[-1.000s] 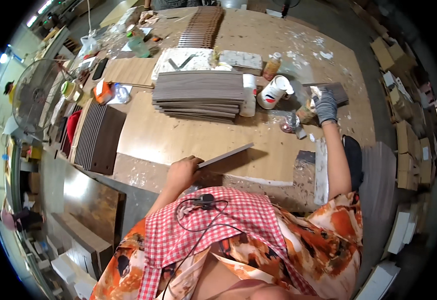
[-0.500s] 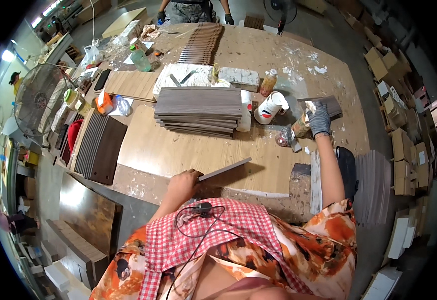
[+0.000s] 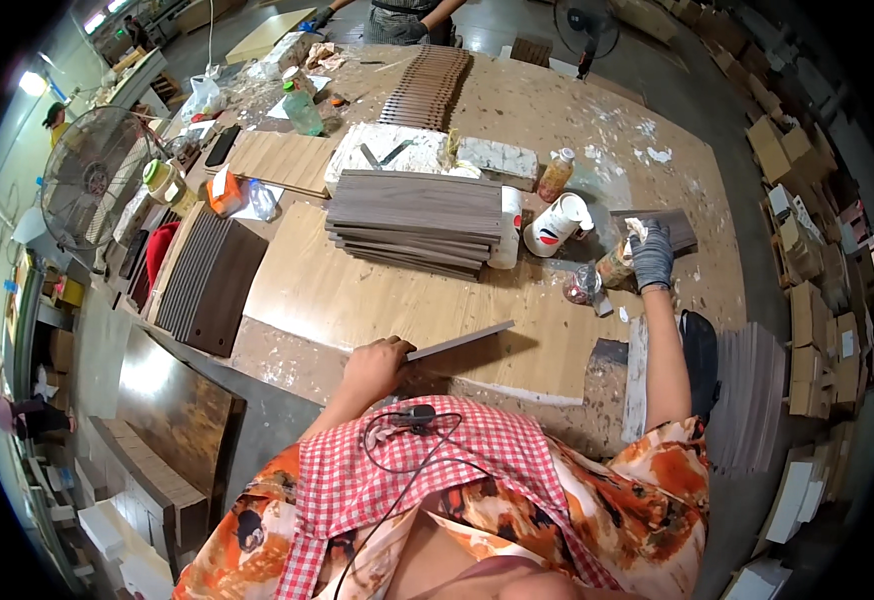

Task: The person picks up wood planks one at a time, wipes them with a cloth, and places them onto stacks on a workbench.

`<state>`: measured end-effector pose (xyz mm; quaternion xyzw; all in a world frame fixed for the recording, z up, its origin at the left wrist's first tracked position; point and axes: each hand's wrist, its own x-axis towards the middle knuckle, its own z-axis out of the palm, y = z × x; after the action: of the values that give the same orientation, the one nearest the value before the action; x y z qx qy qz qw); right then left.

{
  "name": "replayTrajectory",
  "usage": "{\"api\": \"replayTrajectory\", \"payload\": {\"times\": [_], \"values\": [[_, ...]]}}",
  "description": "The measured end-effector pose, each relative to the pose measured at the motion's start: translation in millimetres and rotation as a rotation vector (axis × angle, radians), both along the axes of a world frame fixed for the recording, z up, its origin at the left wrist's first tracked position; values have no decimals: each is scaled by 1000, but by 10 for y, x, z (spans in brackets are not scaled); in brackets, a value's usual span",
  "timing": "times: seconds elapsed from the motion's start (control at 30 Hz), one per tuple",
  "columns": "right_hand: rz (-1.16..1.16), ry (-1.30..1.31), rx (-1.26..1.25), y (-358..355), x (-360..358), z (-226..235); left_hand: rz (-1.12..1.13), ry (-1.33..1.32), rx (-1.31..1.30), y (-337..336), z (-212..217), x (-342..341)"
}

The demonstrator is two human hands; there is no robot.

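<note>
The stack of dark wood-grain boards (image 3: 412, 220) in the middle of the workbench (image 3: 357, 300) is the thing to steer by. Below it, at the bench's near edge, the person's bare left hand (image 3: 377, 368) has its fingers curled tight around one end of a thin grey strip (image 3: 460, 341), which juts out to the right, tilted a little upward above the pale board surface. Well to the right of the stack, the right hand (image 3: 651, 256), in a grey glove, is closed over a small roundish object (image 3: 616, 268); the fingers wrap it, but what it is I cannot tell. Just left of that hand lies a small crumpled clear wrapper (image 3: 582, 285).

Touching the stack's right end stands a tall white bottle (image 3: 507, 228), and beside that a squat white tub (image 3: 555, 225) with a red and dark label on its side. Above the tub is a slim amber bottle (image 3: 555, 175) with a pale cap. Left of the stack sit an orange-and-white container (image 3: 223, 192) and a clear plastic bag (image 3: 260, 200). Farther up-left a green translucent bottle (image 3: 302, 112) stands. Beyond the stack a row of brown slats (image 3: 427, 85) runs away, and another person stands at the far edge. A fan (image 3: 92, 180) stands far left.
</note>
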<state>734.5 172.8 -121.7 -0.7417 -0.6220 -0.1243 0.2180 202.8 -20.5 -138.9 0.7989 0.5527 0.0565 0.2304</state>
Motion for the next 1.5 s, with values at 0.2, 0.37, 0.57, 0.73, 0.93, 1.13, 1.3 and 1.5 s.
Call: {"api": "replayTrajectory", "payload": {"times": [0.2, 0.37, 0.57, 0.73, 0.93, 1.13, 1.3, 1.5], "values": [[99, 19, -15, -65, -41, 74, 9, -17, 24, -5, -16, -18], [-22, 27, -33, -104, -142, 124, -8, 6, 54, -26, 9, -17], [6, 3, -18, -70, -90, 88, -6, 1, -20, -15, 25, -13], [8, 10, -45, -37, -61, 59, -5, -18, -5, -36, 47, -14], [-14, -7, -64, -92, 5, 55, -15, -16, 12, -26, -2, -15], [54, 93, 141, -101, 228, -4, -2, -17, 28, -19, -8, -6], [113, 789, 237, -344, 443, 229, -6, -11, -4, -27, -3, 9], [111, 1597, 660, -847, 1105, 41, -3, -28, 6, -2, 22, 33]]}}
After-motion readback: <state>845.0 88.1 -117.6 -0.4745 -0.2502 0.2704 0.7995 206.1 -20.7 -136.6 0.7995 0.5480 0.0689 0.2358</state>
